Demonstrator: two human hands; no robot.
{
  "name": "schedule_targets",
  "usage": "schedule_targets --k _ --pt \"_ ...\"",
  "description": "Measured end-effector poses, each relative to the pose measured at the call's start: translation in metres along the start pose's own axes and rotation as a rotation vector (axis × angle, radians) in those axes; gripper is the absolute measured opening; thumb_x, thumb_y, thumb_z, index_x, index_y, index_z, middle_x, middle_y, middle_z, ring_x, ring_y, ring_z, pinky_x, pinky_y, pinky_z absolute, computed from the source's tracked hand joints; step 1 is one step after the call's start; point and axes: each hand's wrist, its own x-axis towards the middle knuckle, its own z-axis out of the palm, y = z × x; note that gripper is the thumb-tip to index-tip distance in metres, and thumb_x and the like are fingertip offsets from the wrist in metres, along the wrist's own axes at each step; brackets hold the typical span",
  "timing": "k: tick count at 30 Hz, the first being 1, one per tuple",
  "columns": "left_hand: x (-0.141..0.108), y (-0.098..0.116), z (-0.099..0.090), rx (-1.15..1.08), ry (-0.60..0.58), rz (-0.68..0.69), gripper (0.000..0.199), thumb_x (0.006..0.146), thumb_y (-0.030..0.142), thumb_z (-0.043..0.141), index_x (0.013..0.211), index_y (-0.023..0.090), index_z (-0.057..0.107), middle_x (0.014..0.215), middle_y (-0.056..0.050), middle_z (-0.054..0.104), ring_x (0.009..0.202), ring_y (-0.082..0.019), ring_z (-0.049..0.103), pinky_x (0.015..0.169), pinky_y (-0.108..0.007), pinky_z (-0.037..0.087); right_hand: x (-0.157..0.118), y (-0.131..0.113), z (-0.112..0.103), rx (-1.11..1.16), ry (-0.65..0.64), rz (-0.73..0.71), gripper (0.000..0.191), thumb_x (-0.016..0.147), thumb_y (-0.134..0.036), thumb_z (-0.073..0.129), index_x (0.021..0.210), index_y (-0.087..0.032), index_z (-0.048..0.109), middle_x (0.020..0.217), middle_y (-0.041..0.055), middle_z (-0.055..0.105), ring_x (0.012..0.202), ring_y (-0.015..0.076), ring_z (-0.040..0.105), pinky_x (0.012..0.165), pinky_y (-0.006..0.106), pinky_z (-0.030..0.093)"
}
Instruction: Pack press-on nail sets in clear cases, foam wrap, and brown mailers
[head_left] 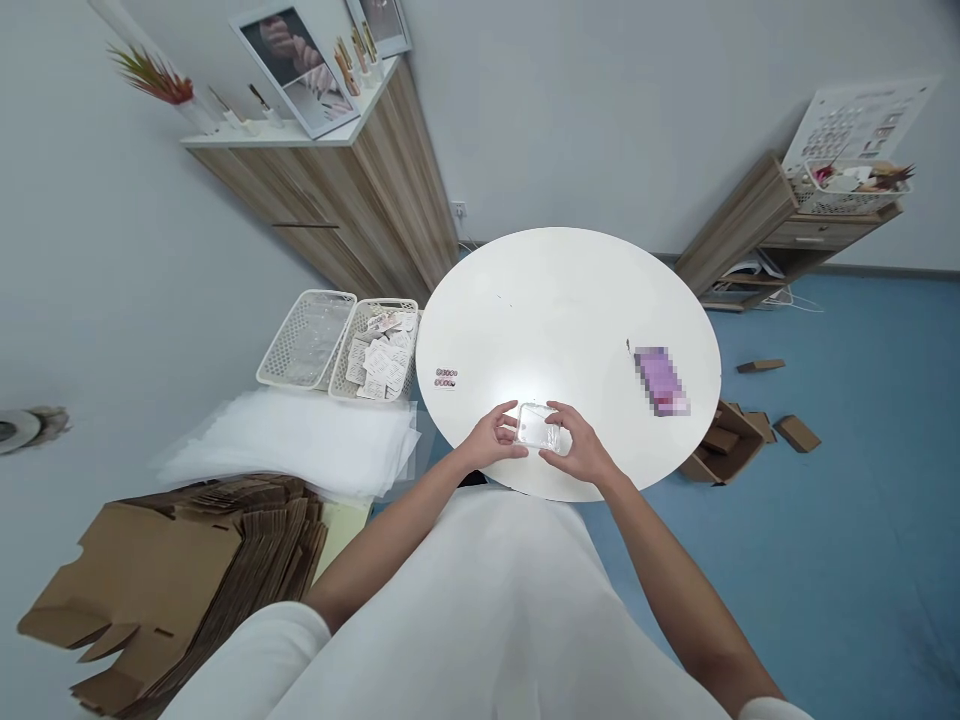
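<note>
A small clear, shiny packet or case (pixel 536 426) is held level over the near edge of the round white table (pixel 555 300). My left hand (pixel 495 437) grips its left side between thumb and fingers. On the right side, my right hand (pixel 576 443) holds it the same way, with fingers at its top edge and the thumb below. What lies inside the clear packet is too small to tell. A small sheet with rows of dark reddish spots (pixel 445 378) lies on the table to the left of my hands.
A blurred purple item (pixel 661 381) lies on the table's right. Left of the table are a basket of paper cards (pixel 382 350), a basket of clear bags (pixel 307 340), white plastic sheets (pixel 285 440) and flat cardboard (pixel 165 570). An open box (pixel 724 443) stands on the floor at right.
</note>
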Motion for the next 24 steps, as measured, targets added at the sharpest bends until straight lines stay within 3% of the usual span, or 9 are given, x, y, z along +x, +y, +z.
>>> schedule_targets --k 3,9,14,19,24 --pt "0.001 0.006 0.001 0.127 -0.022 0.074 0.103 0.043 0.02 0.081 0.132 0.028 0.03 0.1 -0.003 0.051 0.073 -0.009 0.055 0.079 -0.033 0.043 -0.001 0.0 -0.002 0.018 -0.01 -0.002 0.043 0.059 -0.028 0.067 0.098 -0.023 0.05 0.126 0.0111 0.044 0.116 0.0276 0.042 0.089 0.043 0.038" --pt "0.003 0.017 0.011 0.189 -0.078 0.131 0.081 0.052 0.024 0.077 0.124 0.023 0.041 0.089 -0.002 0.052 0.075 -0.012 0.054 0.075 -0.031 0.045 -0.002 0.002 -0.006 0.089 0.031 0.013 0.042 0.056 -0.027 0.068 0.095 -0.023 0.052 0.123 0.0108 0.047 0.113 0.0275 0.045 0.087 0.042 0.04" --pt "0.004 0.018 0.015 0.136 -0.1 0.134 0.079 0.054 0.023 0.077 0.124 0.022 0.04 0.087 -0.002 0.052 0.076 -0.012 0.054 0.073 -0.03 0.046 -0.002 0.004 -0.009 0.178 0.055 -0.004 0.041 0.054 -0.028 0.07 0.092 -0.022 0.055 0.118 0.0112 0.051 0.111 0.0264 0.047 0.087 0.04 0.042" --pt "0.009 0.009 0.019 0.095 -0.098 0.124 0.082 0.05 0.021 0.078 0.123 0.023 0.042 0.086 -0.001 0.052 0.073 -0.011 0.055 0.071 -0.029 0.047 -0.002 0.008 -0.012 0.361 0.083 0.068 0.04 0.056 -0.032 0.07 0.092 -0.021 0.055 0.112 0.0115 0.055 0.107 0.0256 0.05 0.085 0.039 0.044" --pt "0.011 0.006 0.022 -0.013 -0.106 0.073 0.081 0.056 0.022 0.075 0.127 0.026 0.037 0.1 -0.006 0.052 0.077 -0.011 0.057 0.072 -0.029 0.047 0.006 0.007 -0.02 0.389 0.042 0.151 0.039 0.057 -0.034 0.07 0.091 -0.022 0.055 0.11 0.008 0.056 0.09 0.0201 0.057 0.083 0.038 0.045"
